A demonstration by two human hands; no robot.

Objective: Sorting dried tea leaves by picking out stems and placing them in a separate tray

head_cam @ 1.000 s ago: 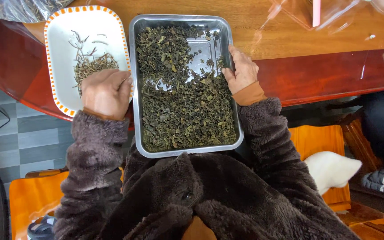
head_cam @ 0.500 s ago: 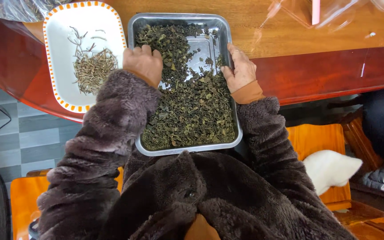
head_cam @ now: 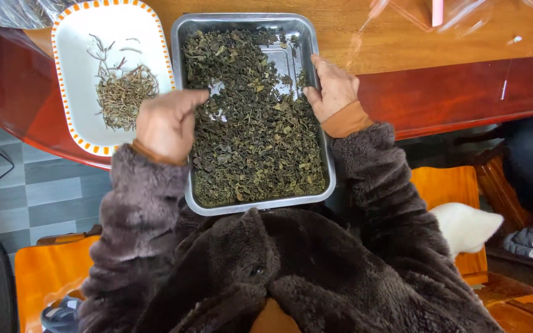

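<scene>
Sorting dried leaves in the metal tray (head_cam: 251,206) on the bench (head_cam: 464,92).
Left hand (head_cam: 166,123) loosely curled over the tray's left rim, pinching nothing visible; right hand (head_cam: 334,89) open on the right rim. A small stem pile (head_cam: 121,92) lies on the white plate (head_cam: 75,68) left of the tray; most leaves (head_cam: 254,135) look unsorted.

Rectangular steel tray (head_cam: 316,92) of dark dried leaves (head_cam: 251,142) on table edge
</scene>
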